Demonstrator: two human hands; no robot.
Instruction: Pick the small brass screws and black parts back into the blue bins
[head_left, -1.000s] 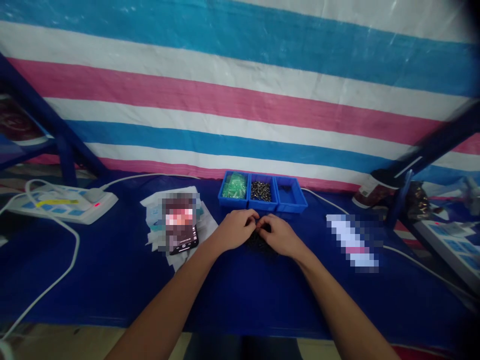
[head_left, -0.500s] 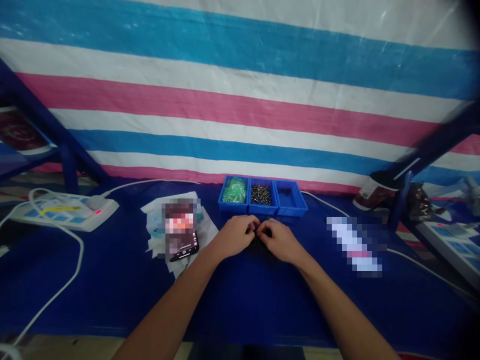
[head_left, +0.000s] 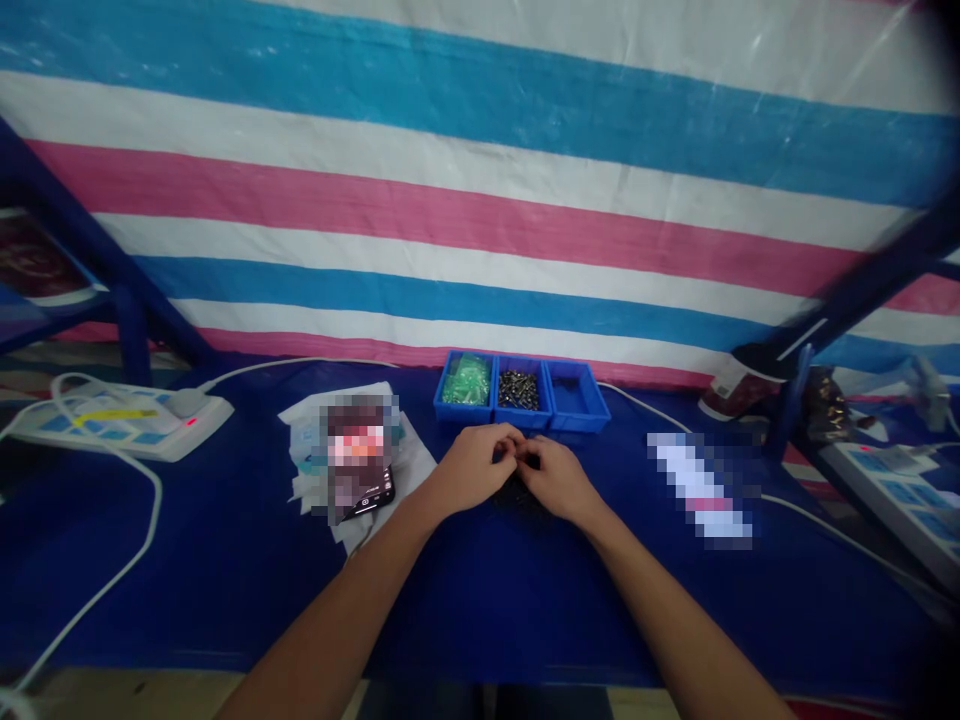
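My left hand (head_left: 478, 466) and my right hand (head_left: 556, 477) meet fingertip to fingertip in the middle of the table. Fingers of both are curled into a pinch; whatever lies between them is too small and hidden to name. Beneath and just in front of the hands spreads a pile of small black pieces (head_left: 517, 500). Beyond them stand three joined blue bins. The left bin (head_left: 464, 412) holds green translucent pieces (head_left: 468, 381), the middle bin (head_left: 517, 416) small dark and brassy metal parts (head_left: 519, 389), and the right bin (head_left: 581, 410) a few dark bits.
A phone (head_left: 373, 497) lies on crumpled white plastic (head_left: 409, 455) to the left. Farther left is a power strip (head_left: 202, 428) with white cables. A blurred bright item (head_left: 701, 490) and a dark cup (head_left: 739, 385) stand right. Striped sheeting (head_left: 480, 220) hangs behind the blue table (head_left: 495, 610).
My fingertips have drawn together and now touch, the right hand shifting slightly left. The whole view has moved a little; the bins and phone stay in place on the table.
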